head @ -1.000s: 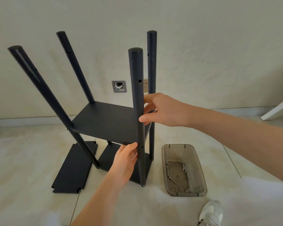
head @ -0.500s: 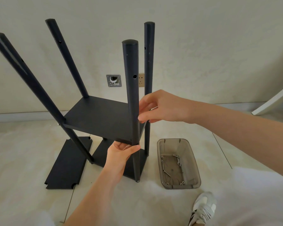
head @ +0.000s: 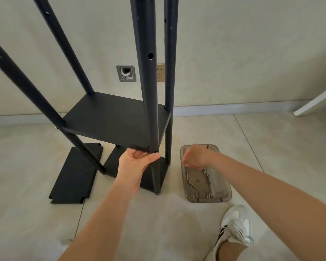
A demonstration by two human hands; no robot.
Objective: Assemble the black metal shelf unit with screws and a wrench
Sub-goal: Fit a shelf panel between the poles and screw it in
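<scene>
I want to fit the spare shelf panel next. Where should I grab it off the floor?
Grip the loose panel by its long left edge, coming from the left: it lies flat, that side is open floor, while the rack's leg crosses its right side.

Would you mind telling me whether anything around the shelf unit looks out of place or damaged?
One thing: the wall plate behind the shelf unit has an open hole with something white inside, beside an intact socket. A spare black panel lies loose on the floor.
</scene>
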